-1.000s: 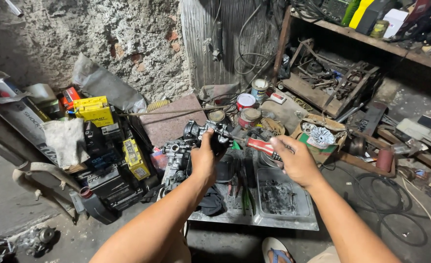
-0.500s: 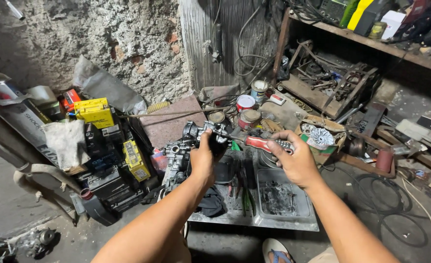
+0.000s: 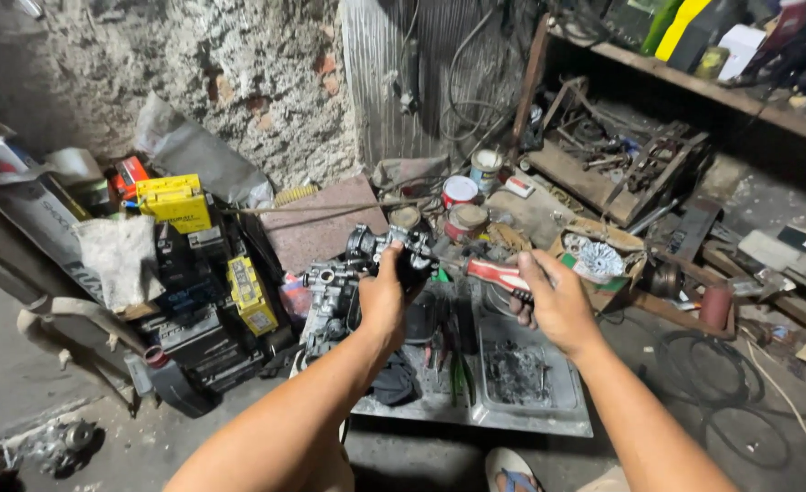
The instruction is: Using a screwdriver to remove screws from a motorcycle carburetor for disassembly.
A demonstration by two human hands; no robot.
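My left hand (image 3: 382, 299) grips a dark metal engine part, a carburetor-like body (image 3: 392, 247), and holds it up in the middle of the view. My right hand (image 3: 556, 303) is closed around a screwdriver with a red and white handle (image 3: 495, 273). Its shaft points left and meets the metal part. Both forearms reach in from the bottom edge. Below the hands lies a grey metal tray (image 3: 538, 419) with pliers, dark grime and small parts in it.
A second grey engine part (image 3: 327, 301) sits left of the tray. Yellow and black boxes (image 3: 177, 204) are stacked at the left. Round tins (image 3: 460, 192) stand behind, a cluttered wooden shelf (image 3: 694, 87) is at the right, cables (image 3: 713, 383) lie on the floor.
Both hands shifted a little to the right and the screwdriver's tip stays against the metal part. Nothing was let go or picked up.
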